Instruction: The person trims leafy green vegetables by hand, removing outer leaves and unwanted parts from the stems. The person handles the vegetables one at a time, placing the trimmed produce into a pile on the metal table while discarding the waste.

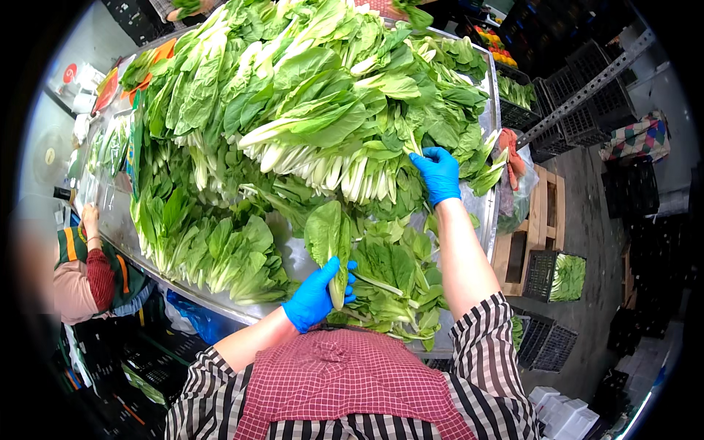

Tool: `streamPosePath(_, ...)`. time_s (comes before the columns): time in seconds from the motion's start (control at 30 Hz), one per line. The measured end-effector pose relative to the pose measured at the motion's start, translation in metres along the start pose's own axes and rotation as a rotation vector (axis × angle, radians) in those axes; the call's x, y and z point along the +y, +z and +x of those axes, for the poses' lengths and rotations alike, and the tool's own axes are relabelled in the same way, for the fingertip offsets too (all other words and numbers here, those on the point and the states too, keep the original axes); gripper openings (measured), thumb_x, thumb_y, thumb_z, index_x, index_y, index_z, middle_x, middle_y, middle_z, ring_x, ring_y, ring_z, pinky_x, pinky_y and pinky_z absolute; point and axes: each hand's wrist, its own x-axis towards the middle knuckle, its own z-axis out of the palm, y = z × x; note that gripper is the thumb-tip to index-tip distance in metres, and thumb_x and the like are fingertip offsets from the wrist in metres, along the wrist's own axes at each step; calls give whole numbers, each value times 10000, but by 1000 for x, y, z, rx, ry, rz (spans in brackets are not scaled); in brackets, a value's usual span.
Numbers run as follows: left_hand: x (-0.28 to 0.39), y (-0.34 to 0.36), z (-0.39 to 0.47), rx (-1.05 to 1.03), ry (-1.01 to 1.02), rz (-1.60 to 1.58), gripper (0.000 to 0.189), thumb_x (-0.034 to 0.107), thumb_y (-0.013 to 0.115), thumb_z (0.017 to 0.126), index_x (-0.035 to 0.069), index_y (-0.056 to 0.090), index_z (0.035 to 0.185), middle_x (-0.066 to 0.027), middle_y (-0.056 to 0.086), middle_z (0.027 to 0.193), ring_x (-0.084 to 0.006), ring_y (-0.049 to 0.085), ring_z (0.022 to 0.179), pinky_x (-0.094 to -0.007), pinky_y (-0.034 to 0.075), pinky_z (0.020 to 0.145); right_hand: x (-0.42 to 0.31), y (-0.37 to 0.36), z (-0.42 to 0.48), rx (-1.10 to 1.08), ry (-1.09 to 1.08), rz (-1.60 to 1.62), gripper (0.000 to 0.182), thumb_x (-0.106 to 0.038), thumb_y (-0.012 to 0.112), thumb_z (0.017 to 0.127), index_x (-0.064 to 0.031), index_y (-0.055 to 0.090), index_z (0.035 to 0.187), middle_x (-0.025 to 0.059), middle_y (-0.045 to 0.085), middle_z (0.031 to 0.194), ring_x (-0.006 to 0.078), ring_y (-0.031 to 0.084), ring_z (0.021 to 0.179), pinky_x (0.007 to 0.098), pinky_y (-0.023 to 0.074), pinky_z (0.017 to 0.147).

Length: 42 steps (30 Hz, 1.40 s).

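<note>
My left hand [319, 294], in a blue glove, holds a leafy green head [325, 234] by its pale stem end, leaves pointing away from me. My right hand [437, 173], gloved in blue too, grips a thin pale stem at the right edge of a large heap of leafy greens [308, 99] on a metal table [478, 217]. Loose leaves [390, 275] lie between my forearms, close to my apron. Left of my left hand, more greens [220, 247] lie in a row, stems towards the lower left.
At the left edge stands a co-worker [99, 275], a hand near clear plastic bags [104, 187]. Beyond the table's right rim are a wooden pallet [531, 231], a crate of greens [555, 276], stacked black crates [594, 93] and a perforated metal post [588, 85]. Other people's hands show at the far side.
</note>
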Motion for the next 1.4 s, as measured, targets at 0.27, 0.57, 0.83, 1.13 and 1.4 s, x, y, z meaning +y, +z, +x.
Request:
streamPosePath(0.27, -2, 3, 0, 63, -40, -42, 541, 568, 406, 897, 60, 551, 1012, -34, 537, 811, -172, 506, 677, -324, 452, 664, -36, -32, -86, -104, 220, 338, 224, -115, 725, 749, -39, 536, 844, 55, 587, 704, 128, 567, 575, 245, 432, 487)
streamPosePath(0.57, -13, 5, -3, 49, -61, 35, 538, 580, 437, 881, 63, 549, 983, -36, 523, 791, -159, 492, 673, -302, 447, 660, 17, -84, -189, -48, 148, 167, 210, -39, 706, 749, -42, 537, 874, 62, 588, 706, 150, 593, 596, 256, 470, 521)
streamPosePath(0.83, -22, 28, -4, 44, -109, 92, 481, 565, 452, 880, 95, 536, 939, -28, 507, 774, -175, 478, 659, -328, 422, 649, 46, -115, -260, 166, 280, 559, 176, -45, 688, 776, -40, 521, 831, 47, 537, 705, 163, 601, 607, 263, 486, 551)
streamPosePath(1.13, -33, 26, -7, 71, -97, 119, 388, 514, 530, 867, 130, 536, 812, 19, 478, 689, -131, 430, 620, -272, 368, 614, 164, -194, -356, 996, 376, 800, 212, -68, 684, 793, -16, 543, 944, 100, 611, 799, 185, 611, 644, 288, 502, 565)
streamPosePath(1.4, -33, 34, -8, 109, -71, 165, 373, 517, 565, 845, 150, 540, 787, 25, 470, 668, -129, 429, 606, -269, 368, 600, 239, -252, -421, 1130, 733, 606, 375, -174, 620, 841, -31, 490, 1162, 129, 570, 1050, 254, 615, 817, 323, 507, 661)
